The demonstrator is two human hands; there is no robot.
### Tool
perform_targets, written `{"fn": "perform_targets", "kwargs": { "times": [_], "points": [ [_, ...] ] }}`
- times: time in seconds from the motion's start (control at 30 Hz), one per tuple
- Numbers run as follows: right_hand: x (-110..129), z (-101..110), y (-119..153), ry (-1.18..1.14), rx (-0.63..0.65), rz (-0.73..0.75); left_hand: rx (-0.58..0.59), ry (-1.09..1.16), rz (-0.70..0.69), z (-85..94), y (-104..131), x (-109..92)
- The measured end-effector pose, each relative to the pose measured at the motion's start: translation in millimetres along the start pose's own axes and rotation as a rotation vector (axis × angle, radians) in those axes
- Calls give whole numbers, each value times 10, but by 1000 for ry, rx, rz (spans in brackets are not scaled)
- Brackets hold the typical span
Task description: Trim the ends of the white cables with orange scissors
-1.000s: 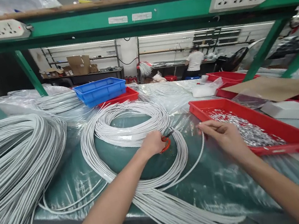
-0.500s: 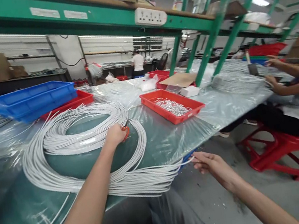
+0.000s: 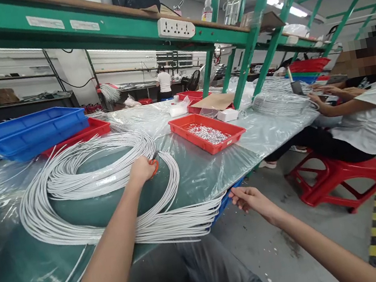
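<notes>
My left hand (image 3: 140, 170) is closed around scissors (image 3: 154, 167) with orange handles and a dark blade end. It is over the inner edge of a large coil of white cable (image 3: 44, 227) on the table. The cable's loose ends (image 3: 190, 220) fan out to the right, over the table's front edge. My right hand (image 3: 250, 200) is just beyond those ends, thumb and forefinger pinched together. What is between these fingertips, if anything, is too small to make out.
A red tray (image 3: 204, 133) of small shiny pieces stands behind the coil. At the left, a blue tray (image 3: 28, 131) rests on a red one. A green shelf frame (image 3: 99, 23) crosses above. To the right, a co-worker (image 3: 366, 111) sits on a red stool (image 3: 342, 182).
The view has turned slightly right. My right fingertips, which were pinching one cable end drawn out past the others, now show no cable clearly between them. My left hand keeps the scissors.
</notes>
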State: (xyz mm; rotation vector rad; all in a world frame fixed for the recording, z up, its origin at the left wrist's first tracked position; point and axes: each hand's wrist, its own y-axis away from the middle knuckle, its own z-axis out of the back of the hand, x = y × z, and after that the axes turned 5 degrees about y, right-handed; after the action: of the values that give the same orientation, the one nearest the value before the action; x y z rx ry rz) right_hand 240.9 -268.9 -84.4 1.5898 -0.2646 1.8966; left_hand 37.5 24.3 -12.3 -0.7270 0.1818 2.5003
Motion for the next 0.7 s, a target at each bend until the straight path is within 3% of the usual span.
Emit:
{"fn": "perform_targets", "kwargs": {
  "times": [0.13, 0.3, 0.43, 0.5, 0.6, 0.7],
  "points": [
    [194, 149, 83, 133, 20, 88, 0, -2, -6, -15, -2, -3],
    [734, 58, 79, 449, 29, 433, -4, -13, -6, -18, 2, 1],
    [1183, -381, -263, 819, 89, 599, -16, -27, -5, -8, 24, -6],
    [1352, -677, -555, 1028, 53, 586, -30, -39, -6, 1, 38, -14],
    [1529, -1086, -1049, 1118, 2, 540, -58, -55, -9, 13, 54, -24],
    [1627, -1352, -1434, 1203, 30, 479, -85, -56, -1, 22, 67, -27]
  ]
}}
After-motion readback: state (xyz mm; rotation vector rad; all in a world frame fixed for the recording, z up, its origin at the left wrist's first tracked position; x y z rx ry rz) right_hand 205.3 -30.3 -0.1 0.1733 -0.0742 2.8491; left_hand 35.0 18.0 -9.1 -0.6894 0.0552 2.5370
